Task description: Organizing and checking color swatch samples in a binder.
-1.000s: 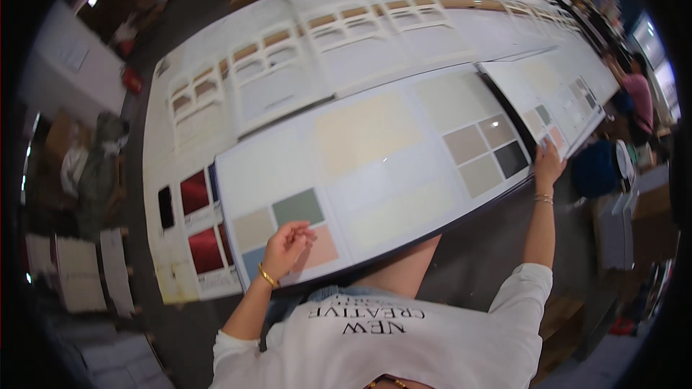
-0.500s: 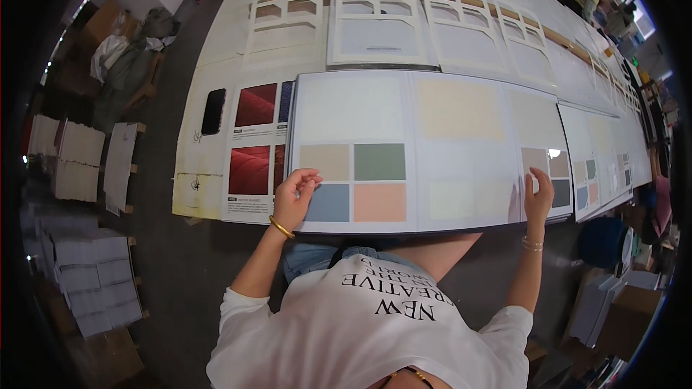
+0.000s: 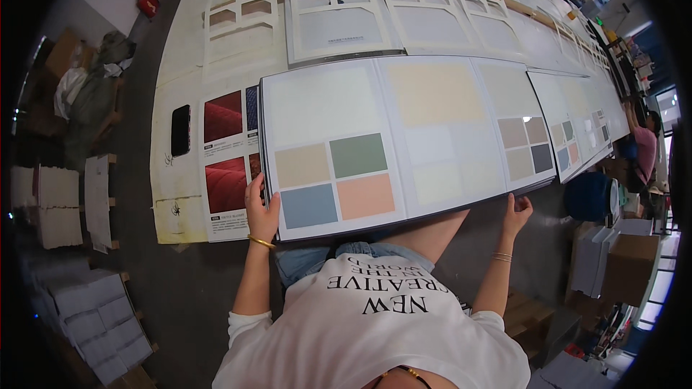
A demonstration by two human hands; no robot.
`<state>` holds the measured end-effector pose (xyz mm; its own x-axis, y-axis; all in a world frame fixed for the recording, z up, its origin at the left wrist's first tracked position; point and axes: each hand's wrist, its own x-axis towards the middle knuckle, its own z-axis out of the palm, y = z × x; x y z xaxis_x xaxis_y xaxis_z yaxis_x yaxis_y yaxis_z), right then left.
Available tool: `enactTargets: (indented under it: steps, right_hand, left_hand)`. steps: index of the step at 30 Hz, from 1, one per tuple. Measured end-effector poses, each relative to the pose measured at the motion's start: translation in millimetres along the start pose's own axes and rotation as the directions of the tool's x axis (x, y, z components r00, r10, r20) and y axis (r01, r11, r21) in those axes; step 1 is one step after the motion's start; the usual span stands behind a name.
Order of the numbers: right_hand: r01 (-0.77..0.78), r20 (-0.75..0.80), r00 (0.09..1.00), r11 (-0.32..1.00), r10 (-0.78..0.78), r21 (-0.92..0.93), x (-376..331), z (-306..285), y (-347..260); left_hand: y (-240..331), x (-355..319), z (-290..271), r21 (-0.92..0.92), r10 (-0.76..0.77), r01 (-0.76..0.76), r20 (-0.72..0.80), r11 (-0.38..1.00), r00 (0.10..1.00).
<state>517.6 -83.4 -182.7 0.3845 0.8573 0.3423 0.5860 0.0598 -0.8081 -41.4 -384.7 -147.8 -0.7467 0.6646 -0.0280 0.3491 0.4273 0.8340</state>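
A long, pale, folding colour-swatch board [image 3: 432, 130] lies spread before me at the table's front edge, with tinted squares in beige, green, blue, orange and grey. My left hand [image 3: 261, 209] grips its left edge, the thumb over the face near the blue square. At the front edge, towards the right end, my right hand [image 3: 517, 214] has its thumb against the rim and the other fingers curled, partly hidden from view. A printed sheet with red fabric pictures [image 3: 223, 184] sticks out from beneath the board's left side.
A phone [image 3: 181, 130] lies left of the printed sheet. Behind the board, several white cut-out frames [image 3: 339, 18] rest along a wooden strip. A similar swatch board [image 3: 577, 126] lies to the right. Paper stacks [image 3: 101, 317] stand on the floor at left; a person in pink [image 3: 646, 148] is at far right.
The swatch board has shifted left and turned, its left end now nearer to me. My left hand has moved to its left edge; my right hand has dropped from its face to the front edge.
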Motion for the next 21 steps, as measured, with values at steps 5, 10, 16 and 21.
enactTargets:
  steps: [5, 10, 16, 21]
  right_hand:
    - [-0.607, 0.455, 0.752, 0.770, 0.476, 0.196, -25, 7, -43]
    - [-0.803, 0.549, 0.570, 0.556, 0.611, 0.216, -52, 20, -74]
    - [-0.715, 0.462, 0.676, 0.665, 0.575, 0.218, -57, 15, -71]
    - [-0.491, 0.361, 0.852, 0.819, 0.380, 0.297, -40, 2, -60]
  left_hand:
    - [-28, 7, 9, 0.110, 0.258, -0.252, -0.045, 0.962, 0.965]
    - [-17, 0, 8, 0.226, 0.164, -0.152, -0.034, 0.962, 0.986]
    - [-19, 6, 8, 0.227, 0.235, -0.209, -0.092, 0.951, 0.968]
    - [-14, 94, -22, 0.161, 0.382, -0.356, -0.185, 0.920, 0.905]
